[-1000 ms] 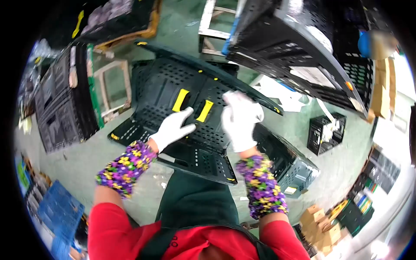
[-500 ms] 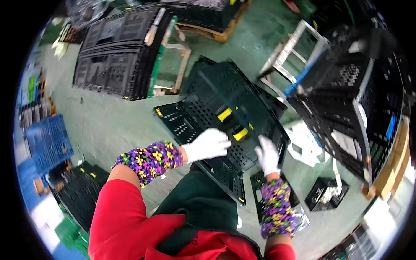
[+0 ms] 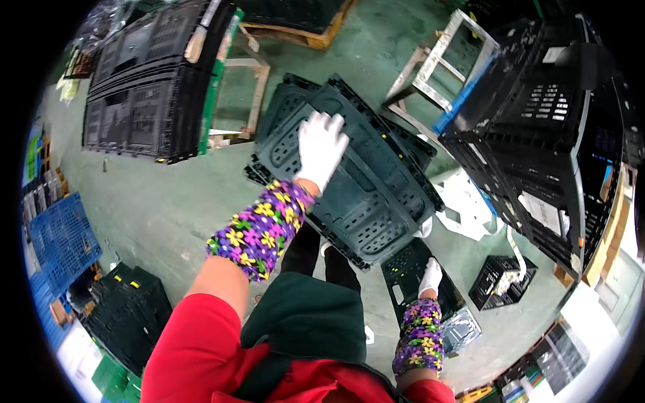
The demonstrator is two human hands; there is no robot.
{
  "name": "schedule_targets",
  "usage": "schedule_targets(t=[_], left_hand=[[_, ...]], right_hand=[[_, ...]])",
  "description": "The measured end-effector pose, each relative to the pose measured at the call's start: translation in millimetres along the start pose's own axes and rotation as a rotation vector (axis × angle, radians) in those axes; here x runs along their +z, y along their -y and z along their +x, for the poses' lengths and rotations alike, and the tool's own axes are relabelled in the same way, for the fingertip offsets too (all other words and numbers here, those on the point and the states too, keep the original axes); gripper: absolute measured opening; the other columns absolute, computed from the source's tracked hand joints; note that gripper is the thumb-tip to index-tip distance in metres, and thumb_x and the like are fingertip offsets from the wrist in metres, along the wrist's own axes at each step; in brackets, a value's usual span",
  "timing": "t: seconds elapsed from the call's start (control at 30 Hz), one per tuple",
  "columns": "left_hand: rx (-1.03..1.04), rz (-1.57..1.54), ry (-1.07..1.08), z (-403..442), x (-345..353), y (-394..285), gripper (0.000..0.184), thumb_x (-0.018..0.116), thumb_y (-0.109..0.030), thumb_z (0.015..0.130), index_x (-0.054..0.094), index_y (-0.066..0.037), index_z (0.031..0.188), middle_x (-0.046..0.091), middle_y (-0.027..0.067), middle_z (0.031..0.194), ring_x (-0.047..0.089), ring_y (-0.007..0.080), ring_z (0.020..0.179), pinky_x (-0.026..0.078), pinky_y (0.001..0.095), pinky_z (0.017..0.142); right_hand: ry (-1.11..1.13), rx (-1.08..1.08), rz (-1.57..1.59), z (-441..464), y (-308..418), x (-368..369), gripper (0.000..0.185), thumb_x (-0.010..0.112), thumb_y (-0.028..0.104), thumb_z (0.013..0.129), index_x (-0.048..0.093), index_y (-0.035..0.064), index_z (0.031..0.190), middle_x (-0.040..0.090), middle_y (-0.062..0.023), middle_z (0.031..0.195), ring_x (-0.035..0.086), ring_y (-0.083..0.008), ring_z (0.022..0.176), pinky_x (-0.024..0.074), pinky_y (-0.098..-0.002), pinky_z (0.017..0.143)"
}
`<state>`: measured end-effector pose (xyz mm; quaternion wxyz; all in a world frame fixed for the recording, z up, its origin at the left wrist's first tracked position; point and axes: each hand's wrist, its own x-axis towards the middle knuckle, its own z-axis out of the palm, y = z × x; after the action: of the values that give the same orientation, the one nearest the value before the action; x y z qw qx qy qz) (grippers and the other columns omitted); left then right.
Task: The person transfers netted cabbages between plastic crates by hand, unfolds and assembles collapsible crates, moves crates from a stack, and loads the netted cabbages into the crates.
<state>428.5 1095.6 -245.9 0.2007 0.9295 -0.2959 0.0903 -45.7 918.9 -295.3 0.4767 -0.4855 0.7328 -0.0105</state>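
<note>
A dark green folding crate lies in front of me, its panels folded down flat. My left hand, in a white glove, rests open on its top panel with fingers spread. My right hand, also gloved in white, is lower and to the right, at the edge of a second dark crate on the floor. Its fingers are close together on that edge, and their undersides are hidden. Part of the second crate is behind the folded one.
Stacked black crates stand at left, with a tall black stack at right. A white metal frame is behind. Right of my right hand sits a small black basket. Dark folded crates and a blue pallet are on the left.
The folding crate's raised panels have come down flat, covering the yellow parts inside. My left hand moved up and away onto the top panel. My right hand left it and moved down to the second crate.
</note>
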Motion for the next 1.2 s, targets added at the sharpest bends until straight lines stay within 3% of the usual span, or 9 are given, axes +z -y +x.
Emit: schedule_targets(t=[0.17,0.3,0.33,0.47,0.63,0.8,0.87,1.07,1.2], left_hand=[[-0.24,0.016,0.074,-25,38,102,0.049,0.069,-0.028,0.078,0.056,-0.007,0.12,0.061,0.0178,0.11,0.059,0.034,0.103,0.048,0.0443,0.088],[-0.456,0.336,0.208,-91,59,200,0.062,0.064,-0.05,0.084,0.052,-0.005,0.125,0.063,0.0202,0.111,0.06,0.0384,0.102,0.049,0.0459,0.089],[-0.739,0.047,0.582,-90,50,211,0.068,0.056,-0.059,0.086,0.054,-0.004,0.126,0.063,0.0234,0.114,0.06,0.0394,0.105,0.047,0.0453,0.092],[-0.701,-0.005,0.466,-152,50,230,0.071,0.054,-0.061,0.087,0.059,0.0,0.123,0.064,0.0255,0.111,0.061,0.0411,0.104,0.048,0.0455,0.09],[-0.971,-0.247,0.169,-167,31,239,0.068,0.067,-0.037,0.086,0.048,0.006,0.134,0.053,0.0291,0.13,0.052,0.0362,0.122,0.04,0.0404,0.103],[-0.966,-0.432,0.174,-139,-20,209,0.073,0.062,-0.038,0.091,0.037,0.009,0.141,0.043,0.0266,0.142,0.041,0.0365,0.133,0.032,0.039,0.11],[-1.051,-0.805,0.114,-148,-43,199,0.072,0.056,-0.037,0.096,0.026,0.0,0.149,0.033,0.0231,0.151,0.035,0.0301,0.138,0.028,0.0364,0.112],[-1.412,-1.225,-0.206,-156,-162,225,0.08,0.057,-0.052,0.092,0.021,-0.013,0.153,0.037,0.0069,0.15,0.038,0.0227,0.135,0.029,0.0408,0.109],[-1.284,-0.767,-0.55,-110,-250,245,0.072,0.054,-0.043,0.096,0.022,-0.01,0.152,0.034,0.0122,0.152,0.036,0.0265,0.137,0.028,0.0413,0.112]], right_hand=[[0.178,0.348,0.079,10,-25,75,0.08,0.049,0.066,0.089,0.027,0.0215,0.151,0.037,-0.0127,0.151,0.036,-0.0344,0.136,0.0245,-0.0622,0.104],[0.155,0.27,0.698,10,-27,140,0.06,0.048,0.048,0.098,0.052,0.0007,0.134,0.054,-0.0088,0.138,0.05,-0.024,0.124,0.0339,-0.033,0.109],[0.193,0.272,0.71,12,-32,141,0.06,0.047,0.049,0.098,0.05,0.0024,0.136,0.054,-0.0086,0.138,0.052,-0.0254,0.122,0.0348,-0.0368,0.109],[0.068,0.02,0.367,12,-7,123,0.066,0.046,0.044,0.1,0.03,0.0008,0.148,0.04,-0.0108,0.148,0.044,-0.0237,0.13,0.0323,-0.0352,0.11],[0.218,-0.148,0.145,22,61,147,0.07,0.046,0.043,0.1,0.023,0.0016,0.151,0.034,-0.0155,0.152,0.03,-0.026,0.14,0.0235,-0.0353,0.114],[0.068,-0.383,-0.449,-21,125,190,0.066,0.052,0.029,0.096,0.025,-0.0014,0.149,0.041,-0.0231,0.145,0.04,-0.0325,0.134,0.0274,-0.0336,0.112],[-0.006,-0.644,-0.426,-68,142,203,0.052,0.055,0.024,0.09,0.05,-0.0041,0.134,0.054,-0.0262,0.132,0.051,-0.038,0.125,0.0311,-0.0467,0.11],[0.468,-0.692,-0.246,-201,214,253,0.042,0.058,0.025,0.094,0.058,-0.0005,0.127,0.057,-0.018,0.129,0.051,-0.0286,0.124,0.037,-0.0356,0.107],[0.778,-0.81,-0.141,-282,281,301,0.051,0.058,0.031,0.095,0.05,0.0005,0.136,0.049,-0.0197,0.139,0.048,-0.0286,0.128,0.0357,-0.0355,0.108]])
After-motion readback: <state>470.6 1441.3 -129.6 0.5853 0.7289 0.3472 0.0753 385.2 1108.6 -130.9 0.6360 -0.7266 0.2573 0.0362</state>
